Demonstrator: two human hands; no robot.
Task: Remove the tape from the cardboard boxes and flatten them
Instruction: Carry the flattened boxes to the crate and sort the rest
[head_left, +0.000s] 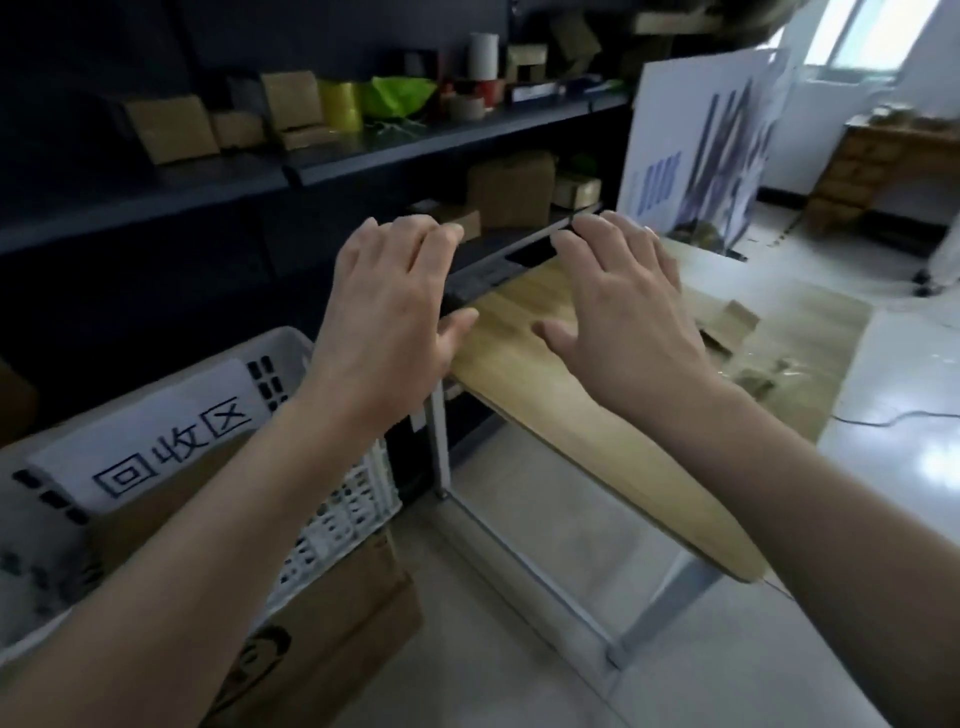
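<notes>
Both hands out over the left end of the wooden table (571, 441), palms down. Left hand (395, 312): fingers loosely bent, thumb at the table's left edge, gripping nothing. Right hand (623, 312): fingers spread and mostly straight above the top, nothing held; can't tell if it touches the wood. Task item: flattened cardboard sheet (810, 312) lies on the table to the right of the right hand, toward the far right, apart from both hands. On it are torn cardboard scraps (727, 332) and glossy bits that look like clear tape (769, 369). Near left: white slotted crate (332, 525) with a paper label (171, 441) printed in Chinese characters, brown cardboard (119, 530) inside it. A brown box (337, 623) with a printed face sits on the floor just beside the crate's near side. Far side: dark shelf (415, 140) carrying small cardboard boxes (171, 130), tape rolls (343, 104) and a green bag (395, 96). White printed board (701, 145) stands at the far right past the table.
</notes>
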